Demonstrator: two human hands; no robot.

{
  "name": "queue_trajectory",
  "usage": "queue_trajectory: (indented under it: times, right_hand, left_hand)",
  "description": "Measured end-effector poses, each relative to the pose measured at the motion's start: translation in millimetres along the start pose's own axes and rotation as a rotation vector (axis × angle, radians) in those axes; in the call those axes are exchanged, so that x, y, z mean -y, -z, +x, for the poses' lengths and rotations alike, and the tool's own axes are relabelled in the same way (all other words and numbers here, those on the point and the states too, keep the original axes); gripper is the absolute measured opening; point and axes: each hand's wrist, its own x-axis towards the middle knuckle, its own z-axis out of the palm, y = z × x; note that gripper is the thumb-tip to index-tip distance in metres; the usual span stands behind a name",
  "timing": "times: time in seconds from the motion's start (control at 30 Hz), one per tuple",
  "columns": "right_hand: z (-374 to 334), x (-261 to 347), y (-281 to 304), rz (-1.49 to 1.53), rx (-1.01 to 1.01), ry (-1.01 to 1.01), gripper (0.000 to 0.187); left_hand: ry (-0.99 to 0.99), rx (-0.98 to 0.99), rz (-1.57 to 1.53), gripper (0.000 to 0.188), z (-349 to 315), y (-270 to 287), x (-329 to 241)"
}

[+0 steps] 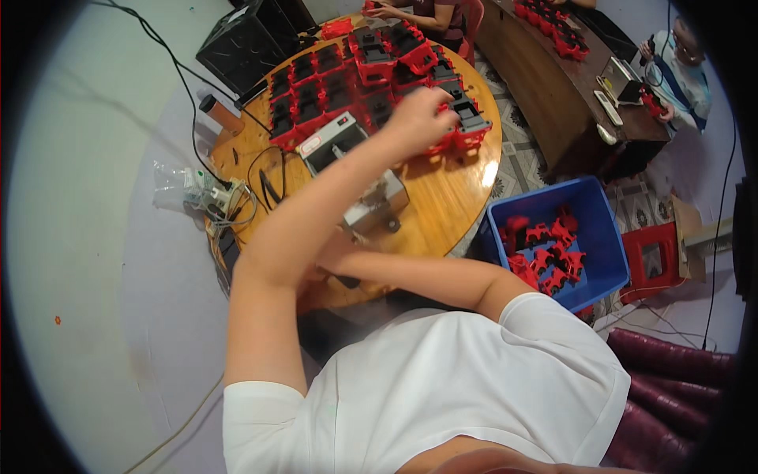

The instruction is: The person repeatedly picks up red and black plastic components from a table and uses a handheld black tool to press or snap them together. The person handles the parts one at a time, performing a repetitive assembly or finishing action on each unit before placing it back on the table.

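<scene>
The left hand (422,118) is over the near right part of a block of red-and-black plastic housings (474,118) on the round wooden counter (450,205), its fingers curled at the housing beneath; whether they grip it or only touch it, one cannot tell. The right hand (338,251) lies under the crossing left forearm, beside the grey metal bench machine (322,144); its fingers are hidden, so their state cannot be told. Some housings are stacked on others at the far side. Each looks light and stiff, probably rather smooth, with thin openwork edges that may crack if squeezed; the solid red side walls seem the surest hold. Loose red-and-black parts (545,261) lie in the blue bin (604,237).
</scene>
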Motion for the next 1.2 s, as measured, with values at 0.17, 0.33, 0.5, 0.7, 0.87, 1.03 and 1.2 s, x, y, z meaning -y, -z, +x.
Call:
queue_trajectory:
  times: [0.17, 0.33, 0.5, 0.7, 0.87, 1.03, 1.2]
  right_hand:
    - [1, -10, -8, -0.188, -0.167, 0.255, 0.055]
    - [-3, -3, -4, -0.063, -0.029, 0.118, 0.057]
    - [0, 3, 13, -0.054, 0.198, -0.052, 0.056]
    - [-1, -10, 4, 0.036, 0.159, 0.103, 0.068]
    - [1, -13, 10, 0.008, 0.199, 0.101, 0.07]
    - [1, -16, 4, -0.017, 0.136, 0.144, 0.062]
    - [-3, -5, 3, -0.104, 0.042, 0.124, 0.051]
  left_hand:
    - [-0.147, -0.178, 0.449, 0.041, 63, 38, 103]
    - [-0.159, -0.035, 0.806, 0.067, 93, 37, 154]
    - [-0.264, -0.122, 0.885, 0.071, 101, 23, 154]
    - [-0.275, -0.212, 0.936, 0.055, 119, 5, 166]
    - [-0.297, -0.199, 0.956, 0.05, 120, 2, 172]
    - [-0.327, -0.194, 0.946, 0.05, 113, 19, 170]
    - [-0.304, -0.265, 1.002, 0.046, 92, 90, 144]
